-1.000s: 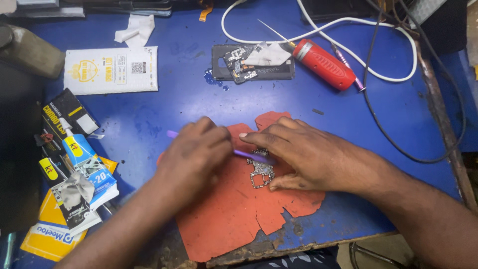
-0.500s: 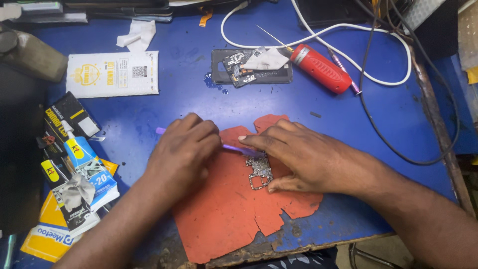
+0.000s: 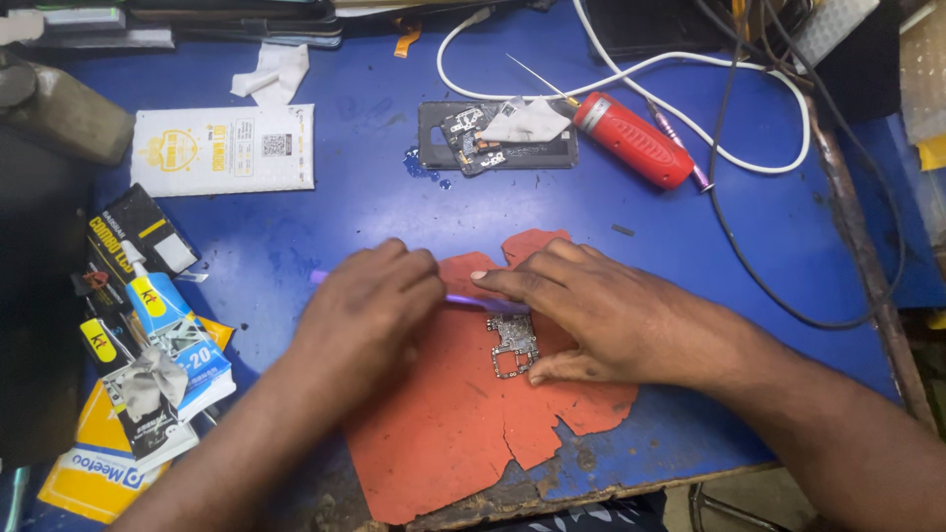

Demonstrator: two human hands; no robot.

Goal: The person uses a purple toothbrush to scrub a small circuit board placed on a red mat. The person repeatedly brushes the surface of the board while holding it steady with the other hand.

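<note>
both hands slid slightly left on the blue tabletop [image 3: 325,212]: left hand [image 3: 370,305] grips a purple stick [image 3: 463,299] lying left-right, right hand [image 3: 601,315] pinning a circuit board [image 3: 512,345] on the orange mat [image 3: 453,433].

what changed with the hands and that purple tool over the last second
Very little. The left hand and the purple tool slid slightly left, so less of the tool's end shows past the knuckles. Nothing was picked up or let go. The right hand still pins the small circuit board on the orange mat; the red tool and white cable have not moved.
</note>
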